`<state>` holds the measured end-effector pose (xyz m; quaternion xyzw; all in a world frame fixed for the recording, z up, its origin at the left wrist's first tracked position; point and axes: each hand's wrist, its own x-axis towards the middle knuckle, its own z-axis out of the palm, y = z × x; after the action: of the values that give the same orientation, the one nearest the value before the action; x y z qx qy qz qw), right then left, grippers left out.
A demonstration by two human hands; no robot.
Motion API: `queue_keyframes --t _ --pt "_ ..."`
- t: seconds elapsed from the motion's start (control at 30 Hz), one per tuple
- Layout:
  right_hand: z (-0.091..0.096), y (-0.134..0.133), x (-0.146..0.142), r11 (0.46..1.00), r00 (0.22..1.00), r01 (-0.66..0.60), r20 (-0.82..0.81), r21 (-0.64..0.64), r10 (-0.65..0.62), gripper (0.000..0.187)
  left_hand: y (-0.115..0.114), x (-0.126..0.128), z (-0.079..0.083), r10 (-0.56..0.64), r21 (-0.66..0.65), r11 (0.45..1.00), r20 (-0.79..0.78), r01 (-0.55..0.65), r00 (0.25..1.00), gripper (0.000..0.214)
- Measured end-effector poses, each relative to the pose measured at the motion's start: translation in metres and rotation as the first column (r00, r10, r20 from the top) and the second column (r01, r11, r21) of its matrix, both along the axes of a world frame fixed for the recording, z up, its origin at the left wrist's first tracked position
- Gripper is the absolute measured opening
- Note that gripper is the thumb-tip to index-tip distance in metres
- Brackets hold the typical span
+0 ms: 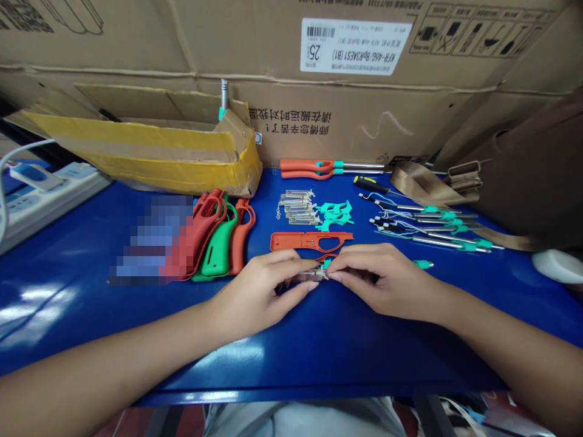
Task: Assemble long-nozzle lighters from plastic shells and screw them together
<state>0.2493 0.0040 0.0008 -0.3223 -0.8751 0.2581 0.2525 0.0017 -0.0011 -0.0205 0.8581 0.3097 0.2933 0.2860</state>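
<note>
My left hand (266,285) is closed, with thumb and fingers around a clear lighter fuel tank (308,275). My right hand (387,276) pinches at the tank's right end, beside a small white tip; what lies between those fingertips is hidden. Just behind the fingers show a teal trigger (326,264) and a bit of orange casing (325,257), both mostly covered by my hands. An orange lighter casing half (296,241) lies just beyond. Farther back are several clear fuel tanks (298,209) and a pile of teal triggers (336,213).
Red, green and orange casings (218,252) stack at left, near a yellow-taped carton (182,152) and a power strip (54,194). Assembled lighters (310,170) lie at the back. Right are a screwdriver (371,184), metal lighter tubes with wires (437,233) and a strap (419,182).
</note>
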Motion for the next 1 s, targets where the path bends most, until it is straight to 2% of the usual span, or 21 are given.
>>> queue_keyframes --t 0.33,1.0 --pt "-0.0051 0.0 -0.0011 0.995 0.999 -0.036 -0.003 0.098 0.036 0.014 0.0012 -0.0021 -0.0032 -0.041 0.009 0.999 0.022 0.041 0.999 0.025" --pt "-0.0079 -0.0016 -0.0017 0.994 0.999 -0.049 0.026 0.093 0.046 0.015 -0.001 -0.0003 -0.0028 -0.069 0.091 0.994 0.023 0.067 0.997 0.02"
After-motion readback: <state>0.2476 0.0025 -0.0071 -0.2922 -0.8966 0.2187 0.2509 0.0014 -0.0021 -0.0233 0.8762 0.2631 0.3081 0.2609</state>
